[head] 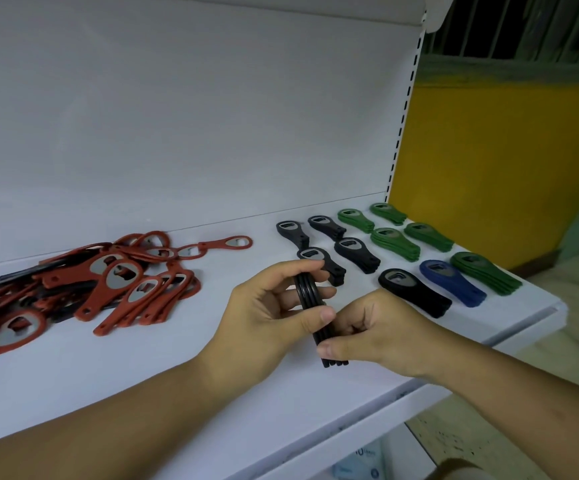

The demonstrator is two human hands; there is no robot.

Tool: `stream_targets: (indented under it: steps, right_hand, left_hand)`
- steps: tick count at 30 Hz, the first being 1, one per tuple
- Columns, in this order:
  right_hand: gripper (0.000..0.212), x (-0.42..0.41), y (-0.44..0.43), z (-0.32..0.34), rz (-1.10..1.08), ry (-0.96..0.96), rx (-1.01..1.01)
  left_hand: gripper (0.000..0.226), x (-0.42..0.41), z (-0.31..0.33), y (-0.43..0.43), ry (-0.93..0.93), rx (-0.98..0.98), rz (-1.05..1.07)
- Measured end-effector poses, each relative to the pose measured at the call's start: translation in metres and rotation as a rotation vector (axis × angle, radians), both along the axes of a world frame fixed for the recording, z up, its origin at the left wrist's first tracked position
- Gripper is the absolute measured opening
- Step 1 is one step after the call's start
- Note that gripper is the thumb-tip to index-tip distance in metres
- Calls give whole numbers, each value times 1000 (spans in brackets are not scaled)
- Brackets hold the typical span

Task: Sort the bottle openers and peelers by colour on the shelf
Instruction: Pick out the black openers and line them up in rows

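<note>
Red openers (114, 282) are lying heaped on the left of the white shelf (142, 375). Your left hand (267, 320) and right hand (378, 327) are both pinching a stack of black openers (307, 289) above it. Black stacks (357, 259), a blue stack (454, 284) and green stacks (395, 244) are sitting further right.

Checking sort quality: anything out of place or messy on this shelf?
Yes. The loose pile of red plastic bottle openers at the white shelf's left is a jumble, lying at all angles, with black pieces mixed in under it. The single blue stack sits alone between a black stack and a green stack on the right.
</note>
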State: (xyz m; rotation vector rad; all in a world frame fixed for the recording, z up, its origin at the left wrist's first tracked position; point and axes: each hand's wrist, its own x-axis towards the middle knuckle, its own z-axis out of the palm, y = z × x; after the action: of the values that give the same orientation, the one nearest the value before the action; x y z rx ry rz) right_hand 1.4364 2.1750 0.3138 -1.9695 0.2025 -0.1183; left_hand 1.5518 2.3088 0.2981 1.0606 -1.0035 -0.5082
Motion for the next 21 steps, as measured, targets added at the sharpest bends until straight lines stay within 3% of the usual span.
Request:
stream_targets:
  steps: [6,10,12,15,21]
  right_hand:
    - [19,-2,3,5,-138,37,-102]
    - [32,-9,-6,17,-225,150,-284]
    - [44,-12,-14,21,-276,242,-383]
    - [51,-11,-28,26,-360,393,-536]
    - [50,0,-38,38,-375,562,-830]
  left_hand:
    - [46,3,0,0,25,-7,-7]
    - [63,14,2,2,41,134,-14]
    - [52,27,0,4,-137,285,154]
    - [26,43,-4,5,-593,558,359]
    - [18,48,-14,3,-694,649,325]
